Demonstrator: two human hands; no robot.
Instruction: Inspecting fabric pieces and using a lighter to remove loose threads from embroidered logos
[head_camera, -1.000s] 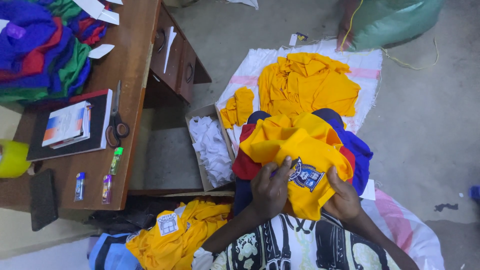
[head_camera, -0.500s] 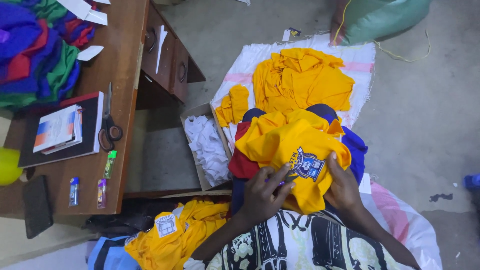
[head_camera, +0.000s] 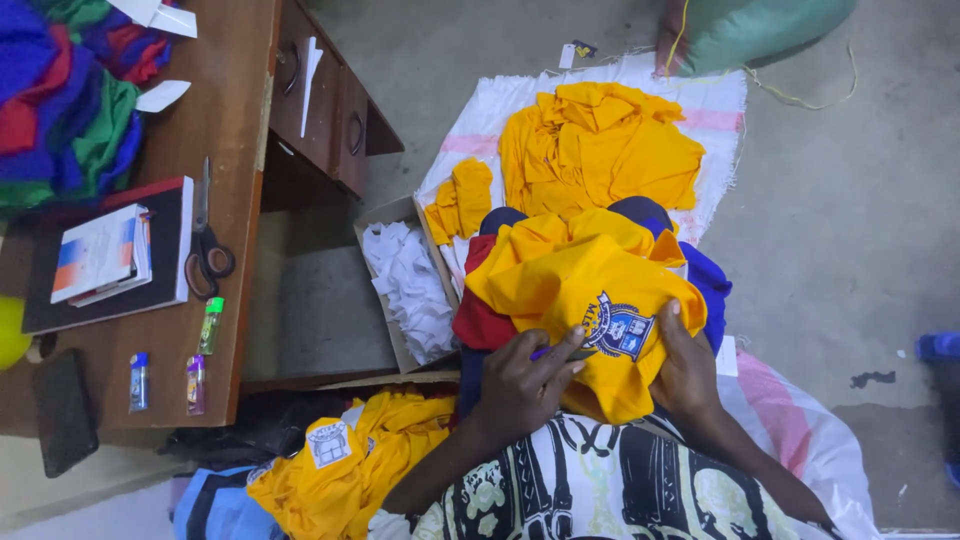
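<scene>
A yellow garment (head_camera: 585, 290) with a blue and white crest badge (head_camera: 618, 330) lies over my lap, on top of red and blue cloth. My left hand (head_camera: 525, 380) rests on the garment just left of the badge, fingers curled around a small dark thin tool whose tip shows by the fingertips. My right hand (head_camera: 685, 365) presses flat on the cloth at the badge's right edge, thumb up along it. Both forearms come from the bottom of the view.
A pile of yellow garments (head_camera: 595, 150) lies on a white woven sheet (head_camera: 715, 100) ahead. A cardboard box of white scraps (head_camera: 410, 285) stands left of my lap. The wooden desk (head_camera: 230, 120) holds scissors (head_camera: 205, 250), books, small bottles, coloured cloth. More yellow cloth (head_camera: 340, 470) lies at bottom left.
Both hands have stayed on the yellow garment by the badge, and the left hand's fingers have shifted slightly. The view has drifted a little.
</scene>
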